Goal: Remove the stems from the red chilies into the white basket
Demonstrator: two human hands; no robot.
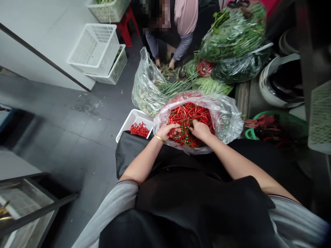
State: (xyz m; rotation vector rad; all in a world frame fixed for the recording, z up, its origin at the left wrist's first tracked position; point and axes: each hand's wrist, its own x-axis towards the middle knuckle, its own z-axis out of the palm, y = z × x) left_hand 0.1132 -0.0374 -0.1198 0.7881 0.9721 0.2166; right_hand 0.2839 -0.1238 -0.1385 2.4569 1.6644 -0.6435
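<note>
In front of my lap sits a large clear plastic bag (226,115), its mouth spread wide. It is full of red chili peppers (191,112) with green stems. My left hand (167,131), with a gold bracelet at the wrist, is closed on red chili peppers at the bag's left side. My right hand (200,131) reaches into the pile from the right, fingers curled round chili peppers; its fingertips are partly hidden. Left of the bag, a white perforated basket (126,125) holds a small heap of red chili peppers (139,129).
A co-worker (184,20) bends over greens on the floor ahead. A bag of long green stalks (147,89) lies beyond my bag. Bagged leafy greens (235,38), a white bucket (265,79) and a green basket (250,133) stand right. White crates (94,48) are stacked at upper left.
</note>
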